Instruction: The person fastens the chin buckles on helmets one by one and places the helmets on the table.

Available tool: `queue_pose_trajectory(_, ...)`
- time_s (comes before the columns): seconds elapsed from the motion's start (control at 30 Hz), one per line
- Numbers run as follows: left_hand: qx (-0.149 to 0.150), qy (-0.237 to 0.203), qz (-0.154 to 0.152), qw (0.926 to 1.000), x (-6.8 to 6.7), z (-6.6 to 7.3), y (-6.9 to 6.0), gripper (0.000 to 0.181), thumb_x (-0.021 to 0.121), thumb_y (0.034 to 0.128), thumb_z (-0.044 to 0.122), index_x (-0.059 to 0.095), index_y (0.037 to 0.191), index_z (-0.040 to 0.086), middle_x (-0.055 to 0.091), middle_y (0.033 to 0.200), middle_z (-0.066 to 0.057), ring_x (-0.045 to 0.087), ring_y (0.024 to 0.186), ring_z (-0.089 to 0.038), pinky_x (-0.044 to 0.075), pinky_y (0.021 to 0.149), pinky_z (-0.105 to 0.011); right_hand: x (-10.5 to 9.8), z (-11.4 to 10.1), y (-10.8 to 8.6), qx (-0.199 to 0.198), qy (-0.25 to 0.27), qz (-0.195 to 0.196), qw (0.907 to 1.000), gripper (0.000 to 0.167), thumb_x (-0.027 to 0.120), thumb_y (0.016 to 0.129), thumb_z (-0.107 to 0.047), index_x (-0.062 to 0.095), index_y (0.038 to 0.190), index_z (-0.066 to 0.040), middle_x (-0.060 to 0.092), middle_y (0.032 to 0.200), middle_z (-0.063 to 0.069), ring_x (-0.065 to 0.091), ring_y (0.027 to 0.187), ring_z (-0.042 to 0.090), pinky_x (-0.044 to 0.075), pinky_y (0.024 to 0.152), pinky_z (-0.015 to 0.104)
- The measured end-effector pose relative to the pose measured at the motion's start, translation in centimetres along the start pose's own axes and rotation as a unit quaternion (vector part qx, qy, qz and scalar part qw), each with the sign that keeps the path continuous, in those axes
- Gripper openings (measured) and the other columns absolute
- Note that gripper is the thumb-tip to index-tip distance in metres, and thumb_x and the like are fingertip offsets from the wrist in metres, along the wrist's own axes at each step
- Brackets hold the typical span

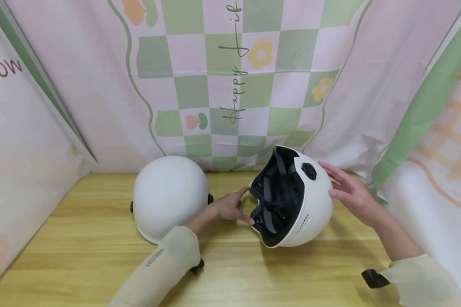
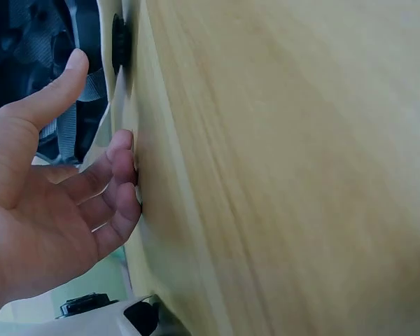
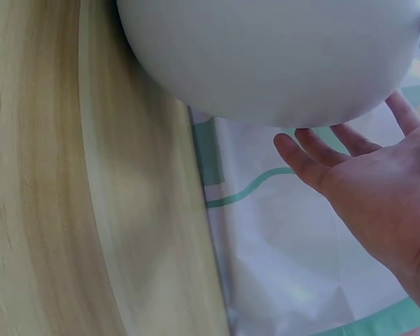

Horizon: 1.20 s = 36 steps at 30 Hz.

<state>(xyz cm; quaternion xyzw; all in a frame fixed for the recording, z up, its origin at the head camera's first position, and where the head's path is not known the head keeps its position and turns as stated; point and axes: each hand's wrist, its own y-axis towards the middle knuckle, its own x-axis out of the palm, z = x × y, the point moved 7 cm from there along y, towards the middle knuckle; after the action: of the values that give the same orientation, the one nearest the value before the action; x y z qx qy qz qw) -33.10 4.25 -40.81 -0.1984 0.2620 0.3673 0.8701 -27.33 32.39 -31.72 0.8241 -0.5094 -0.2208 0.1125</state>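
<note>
A white helmet point(image 1: 318, 213) lies tipped on its side on the wooden table, its black lined opening with straps facing left. My left hand point(image 1: 230, 206) is at that opening, with the thumb and a finger spread toward the rim. In the left wrist view the thumb of the left hand point(image 2: 49, 189) is extended in front of the lining, and the other fingers are slightly bent near the tabletop. Fingertips of my right hand point(image 1: 352, 197) touch the rounded shell from the right, fingers spread. The right wrist view shows this hand point(image 3: 399, 175) against the smooth shell.
A second white helmet point(image 1: 169, 194) sits dome up to the left, with the left forearm passing close in front of it. Behind the wooden table point(image 1: 238, 273) hangs a patterned curtain point(image 1: 223, 94), and fabric also borders both sides.
</note>
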Motion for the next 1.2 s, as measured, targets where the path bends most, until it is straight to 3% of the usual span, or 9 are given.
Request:
queue_pose_trajectory(0.17, -0.018, 0.011, -0.009, 0.9997, 0.1, -0.1, 0.2, 0.11, 0.086, 0.0879, 0.023, 0.011, 0.167, 0.01, 0.061, 0.068, 0.001, 0.052, 0.06, -0.009, 0.043, 0.06, -0.021, 0.0, 0.0, 0.0, -0.009, 0.012, 0.01, 0.9998, 0.063, 0.044, 0.101, 0.012, 0.035, 0.161, -0.006, 0.052, 0.151, -0.005, 0.061, 0.125, 0.01, 0.054, 0.095, 0.022)
queue_pose_trajectory(0.27, -0.01, 0.023, 0.003, 0.9997, -0.5, 0.3, 0.1, 0.107, 0.087, 0.0868, 0.023, 0.017, 0.166, 0.006, 0.062, 0.07, 0.001, 0.054, 0.059, -0.009, 0.045, 0.061, -0.02, -0.1, 0.0, 0.0, -0.008, 0.009, 0.013, 0.9998, 0.062, 0.044, 0.101, 0.012, 0.035, 0.161, -0.005, 0.052, 0.151, -0.005, 0.061, 0.126, 0.01, 0.054, 0.095, 0.022)
queue_pose_trajectory(0.4, 0.032, 0.021, 0.068, 0.9969, -2.6, 2.1, -0.1, 0.085, 0.084, 0.0891, 0.019, 0.038, 0.156, -0.004, 0.065, 0.077, -0.003, 0.061, 0.062, -0.013, 0.049, 0.061, -0.021, 0.0, 0.1, 0.0, -0.005, 0.001, 0.014, 0.9999, 0.063, 0.044, 0.101, 0.013, 0.034, 0.161, -0.002, 0.053, 0.15, -0.005, 0.06, 0.127, 0.009, 0.054, 0.095, 0.022)
queue_pose_trajectory(0.53, 0.099, 0.016, 0.146, 0.9842, -4.8, 5.2, -0.6, 0.053, 0.076, 0.0957, 0.015, 0.057, 0.141, -0.004, 0.07, 0.087, -0.008, 0.067, 0.072, -0.016, 0.053, 0.063, -0.023, 0.1, 0.1, -0.2, -0.008, 0.001, 0.011, 0.9999, 0.064, 0.044, 0.1, 0.014, 0.033, 0.161, -0.002, 0.052, 0.15, -0.005, 0.06, 0.127, 0.009, 0.054, 0.095, 0.022)
queue_pose_trajectory(0.63, 0.147, 0.01, 0.173, 0.9739, -5.4, 8.2, -1.3, 0.043, 0.073, 0.0991, 0.017, 0.062, 0.136, -0.002, 0.072, 0.095, -0.009, 0.067, 0.081, -0.016, 0.054, 0.068, -0.022, 0.2, 0.1, -0.2, -0.01, 0.006, 0.01, 0.9999, 0.064, 0.043, 0.099, 0.014, 0.034, 0.161, -0.002, 0.051, 0.151, -0.004, 0.061, 0.126, 0.01, 0.054, 0.095, 0.023)
queue_pose_trajectory(0.77, 0.188, -0.027, 0.168, 0.9673, -5.0, 12.0, -2.0, 0.043, 0.069, 0.1022, 0.02, 0.059, 0.14, 0.003, 0.073, 0.104, -0.01, 0.068, 0.088, -0.012, 0.055, 0.077, -0.021, 0.4, 0.2, -0.1, -0.007, 0.008, 0.007, 0.9999, 0.064, 0.042, 0.1, 0.014, 0.031, 0.161, -0.002, 0.049, 0.153, -0.004, 0.061, 0.127, 0.011, 0.054, 0.095, 0.024)
queue_pose_trajectory(0.9, 0.197, -0.091, 0.146, 0.9651, -4.2, 14.6, -1.9, 0.045, 0.065, 0.1041, 0.022, 0.055, 0.146, 0.009, 0.073, 0.11, -0.01, 0.07, 0.086, -0.011, 0.059, 0.077, -0.025, 0.6, 0.3, 0.0, 0.002, 0.01, -0.001, 0.9999, 0.064, 0.041, 0.102, 0.012, 0.028, 0.163, -0.004, 0.045, 0.154, -0.004, 0.059, 0.128, 0.01, 0.053, 0.096, 0.024)
queue_pose_trajectory(1.1, 0.164, -0.177, 0.112, 0.9642, -3.2, 15.5, -0.7, 0.049, 0.065, 0.1046, 0.024, 0.052, 0.151, 0.015, 0.069, 0.112, -0.008, 0.074, 0.088, -0.026, 0.062, 0.072, -0.028, 0.7, 0.5, 0.0, 0.012, 0.008, -0.002, 0.9999, 0.064, 0.041, 0.103, 0.01, 0.028, 0.164, -0.006, 0.042, 0.155, -0.005, 0.057, 0.13, 0.008, 0.054, 0.095, 0.024)
queue_pose_trajectory(1.2, 0.167, -0.222, 0.091, 0.9562, -2.8, 15.6, -0.3, 0.046, 0.064, 0.1049, 0.019, 0.053, 0.149, 0.012, 0.067, 0.113, -0.01, 0.074, 0.083, -0.024, 0.063, 0.074, -0.033, 0.7, 0.5, 0.0, 0.011, 0.008, 0.0, 0.9999, 0.064, 0.041, 0.103, 0.01, 0.028, 0.163, -0.005, 0.042, 0.155, -0.005, 0.056, 0.13, 0.008, 0.053, 0.096, 0.023)
